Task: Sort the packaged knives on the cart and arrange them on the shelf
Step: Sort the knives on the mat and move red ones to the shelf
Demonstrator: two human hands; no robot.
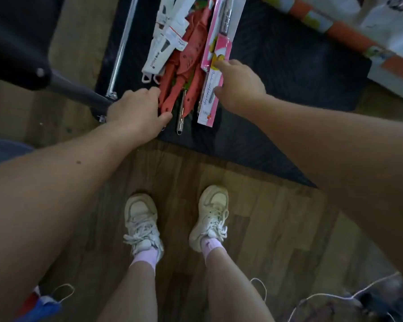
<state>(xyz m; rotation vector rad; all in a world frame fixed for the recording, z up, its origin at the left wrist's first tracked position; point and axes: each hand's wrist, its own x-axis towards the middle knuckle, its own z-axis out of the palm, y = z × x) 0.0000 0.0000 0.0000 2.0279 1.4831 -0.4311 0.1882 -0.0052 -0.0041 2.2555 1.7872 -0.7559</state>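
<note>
Wood-grain plank flooring, matte and brown, lies nearest, under a pair of white lace-up sneakers worn with pale pink socks. Thin white cords trail across the floor behind the right hand.

Both bare forearms extend forward to the cart, a flat black platform with a fine ribbed texture.

- Left hand: fingers curled over the near ends of the coral plastic knives, thumb tucked beneath them.
- Right hand: fingers curved over the right edge of the pink carded knife, thumb against the same edge closer to the body, pinching the card.

The packaged knives lie in one overlapping pile on the cart, between the hands and running ahead of them:

- Coral knives: moulded sheaths with rows of oval cut-outs, stacked lengthwise.
- Steel-handled knife: slim, polished, lying between the two hands.
- Pink carded knife: long, flat glossy card with script lettering and a yellow print.
- White packaged knives: ahead of the left hand, white sleeves with loop hangers at the near end.
- A longer pink-edged pack: ahead of the right hand.

A chrome bar lies along the cart edge beyond the left hand. Beyond the right hand, an orange patterned roll rests against printed white sheeting.
</note>
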